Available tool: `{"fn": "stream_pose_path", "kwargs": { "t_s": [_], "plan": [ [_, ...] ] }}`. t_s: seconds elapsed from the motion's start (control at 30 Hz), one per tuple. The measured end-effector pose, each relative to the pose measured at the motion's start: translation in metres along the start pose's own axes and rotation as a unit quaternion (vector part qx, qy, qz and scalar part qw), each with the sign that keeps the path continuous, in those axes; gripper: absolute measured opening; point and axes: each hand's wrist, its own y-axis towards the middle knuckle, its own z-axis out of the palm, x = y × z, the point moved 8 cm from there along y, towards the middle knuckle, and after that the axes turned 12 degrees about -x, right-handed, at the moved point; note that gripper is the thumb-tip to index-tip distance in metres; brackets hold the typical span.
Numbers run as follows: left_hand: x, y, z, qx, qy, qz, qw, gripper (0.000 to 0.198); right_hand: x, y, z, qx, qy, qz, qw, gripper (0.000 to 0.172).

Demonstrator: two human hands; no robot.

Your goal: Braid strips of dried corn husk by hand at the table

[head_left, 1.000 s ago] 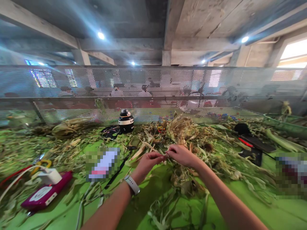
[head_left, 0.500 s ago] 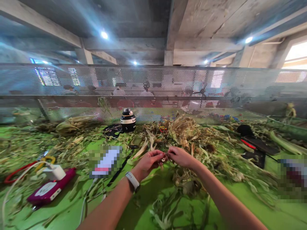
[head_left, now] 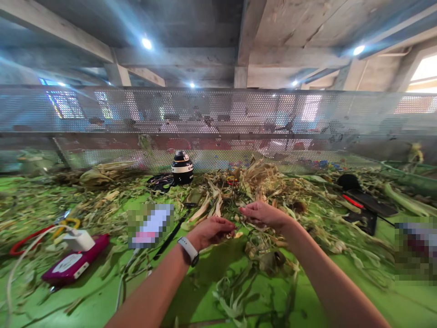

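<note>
My left hand [head_left: 212, 231], with a white-banded watch [head_left: 189, 250] on its wrist, is low over the green tabletop, thumb and fingers pinched together. A small pale scrap [head_left: 236, 235] shows at its fingertips, too small to name. My right hand [head_left: 262, 213] is a little higher and to the right, apart from the left, its fingers closed in a pinch; what they hold, if anything, is hidden. Dried corn husks [head_left: 261, 180] are heaped just beyond both hands. Curled pale husk strips [head_left: 234, 296] lie on the table nearer to me.
A black bottle [head_left: 182, 168] stands at the back before a perforated metal screen [head_left: 218, 109]. To the left are a phone [head_left: 152, 225] with a cable, a purple power strip [head_left: 75, 269] with a white charger [head_left: 79, 240], and red-handled scissors [head_left: 29, 241]. A green basket [head_left: 409, 177] sits far right.
My hands, close together before, have come apart. The right has moved up and to the right; the left has dropped slightly. The view has tilted down a little.
</note>
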Motion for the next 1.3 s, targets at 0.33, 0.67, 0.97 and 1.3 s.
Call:
{"fn": "stream_pose_path", "kwargs": {
  "t_s": [0.33,0.67,0.97,1.3],
  "plan": [
    [0.001,0.000,0.003,-0.020,0.069,0.003,0.997,0.022,0.009,-0.016,0.009,0.086,-0.111,-0.015,0.990,0.036],
    [0.003,0.001,0.003,0.005,0.063,0.011,0.998,0.029,-0.022,-0.006,-0.016,0.139,-0.275,-0.028,0.951,0.029],
    [0.005,-0.001,0.010,0.036,0.082,0.022,0.996,0.033,-0.022,0.023,-0.006,-0.070,-0.218,-0.083,0.970,0.029],
    [0.005,-0.004,0.014,0.044,0.065,0.010,0.997,0.024,-0.026,0.024,-0.004,-0.082,-0.087,-0.038,0.992,0.030]
  ]
}}
